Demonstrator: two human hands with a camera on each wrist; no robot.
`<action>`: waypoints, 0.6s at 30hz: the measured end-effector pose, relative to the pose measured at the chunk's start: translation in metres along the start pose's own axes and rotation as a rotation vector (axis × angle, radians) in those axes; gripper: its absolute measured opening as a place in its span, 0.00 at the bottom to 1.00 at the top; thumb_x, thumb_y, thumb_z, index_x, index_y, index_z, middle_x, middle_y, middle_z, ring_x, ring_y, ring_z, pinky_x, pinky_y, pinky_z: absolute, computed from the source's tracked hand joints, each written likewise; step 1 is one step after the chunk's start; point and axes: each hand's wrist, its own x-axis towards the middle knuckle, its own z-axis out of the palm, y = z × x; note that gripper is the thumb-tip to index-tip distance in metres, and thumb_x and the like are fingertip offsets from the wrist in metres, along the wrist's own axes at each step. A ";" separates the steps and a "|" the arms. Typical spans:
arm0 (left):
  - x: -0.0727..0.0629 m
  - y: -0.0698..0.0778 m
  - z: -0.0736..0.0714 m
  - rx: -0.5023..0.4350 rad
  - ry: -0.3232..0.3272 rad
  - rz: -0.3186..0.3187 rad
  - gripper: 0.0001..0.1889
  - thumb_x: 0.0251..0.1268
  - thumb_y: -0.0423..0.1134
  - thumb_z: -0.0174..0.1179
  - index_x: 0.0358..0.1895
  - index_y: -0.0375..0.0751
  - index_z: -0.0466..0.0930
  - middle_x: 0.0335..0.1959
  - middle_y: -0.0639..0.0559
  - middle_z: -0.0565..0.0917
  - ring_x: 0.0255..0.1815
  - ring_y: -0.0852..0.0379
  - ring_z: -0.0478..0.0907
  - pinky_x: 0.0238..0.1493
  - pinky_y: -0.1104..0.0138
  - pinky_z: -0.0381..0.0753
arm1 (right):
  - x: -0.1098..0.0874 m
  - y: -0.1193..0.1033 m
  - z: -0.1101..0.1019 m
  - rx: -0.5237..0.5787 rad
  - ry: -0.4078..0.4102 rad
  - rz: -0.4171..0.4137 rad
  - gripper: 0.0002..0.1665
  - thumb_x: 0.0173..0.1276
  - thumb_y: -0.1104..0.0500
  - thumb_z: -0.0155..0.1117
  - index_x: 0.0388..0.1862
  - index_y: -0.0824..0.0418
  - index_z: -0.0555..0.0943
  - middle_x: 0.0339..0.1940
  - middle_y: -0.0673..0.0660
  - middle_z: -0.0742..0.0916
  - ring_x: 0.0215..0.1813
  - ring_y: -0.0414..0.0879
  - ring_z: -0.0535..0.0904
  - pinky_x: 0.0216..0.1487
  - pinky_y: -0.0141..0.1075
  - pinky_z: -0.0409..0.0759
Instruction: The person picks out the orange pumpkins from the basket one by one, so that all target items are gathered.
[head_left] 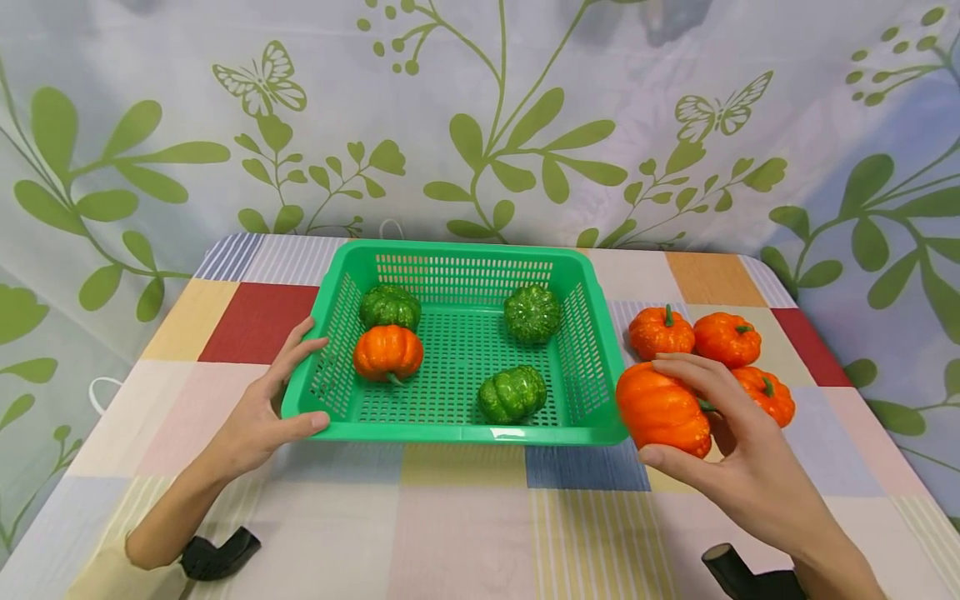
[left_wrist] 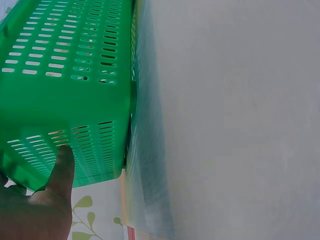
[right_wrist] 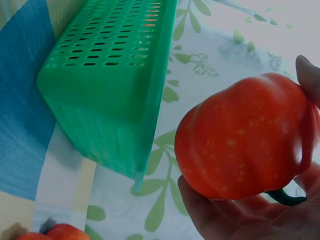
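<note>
My right hand holds an orange toy pumpkin with a dark green stem, raised just off the basket's right front corner. In the right wrist view the fingers wrap around this pumpkin beside the basket wall. On the other side, my left hand grips the left end of the green plastic basket, thumb and fingertips over its rim. Inside lie an orange pumpkin and a few green ones: one at the back left, another at the back right, a third near the front.
To the right of the basket sits a group of orange pumpkins: one at the left, one behind, one partly behind my right hand. A patchwork cloth covers the table, and a leaf-patterned curtain hangs along its back edge.
</note>
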 end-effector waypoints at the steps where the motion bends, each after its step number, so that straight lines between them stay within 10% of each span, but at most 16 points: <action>1: 0.000 0.000 0.000 0.000 0.000 0.001 0.42 0.55 0.23 0.61 0.76 0.38 0.57 0.81 0.55 0.42 0.73 0.55 0.50 0.57 0.77 0.70 | -0.001 0.001 -0.001 -0.002 0.003 0.011 0.47 0.47 0.78 0.76 0.68 0.62 0.72 0.62 0.56 0.74 0.55 0.46 0.73 0.51 0.25 0.76; 10: 0.001 -0.001 0.000 -0.012 -0.004 -0.001 0.41 0.56 0.23 0.61 0.76 0.37 0.57 0.81 0.55 0.41 0.74 0.54 0.49 0.58 0.77 0.69 | -0.013 0.013 -0.006 0.040 -0.010 -0.028 0.43 0.56 0.80 0.64 0.72 0.64 0.68 0.65 0.58 0.74 0.63 0.44 0.68 0.56 0.22 0.71; 18: 0.000 -0.001 0.000 0.003 0.000 -0.005 0.41 0.56 0.23 0.61 0.76 0.38 0.57 0.81 0.56 0.42 0.73 0.54 0.49 0.57 0.77 0.70 | -0.023 0.015 -0.009 -0.055 0.039 0.130 0.52 0.50 0.73 0.77 0.73 0.55 0.65 0.63 0.53 0.76 0.63 0.40 0.70 0.57 0.20 0.68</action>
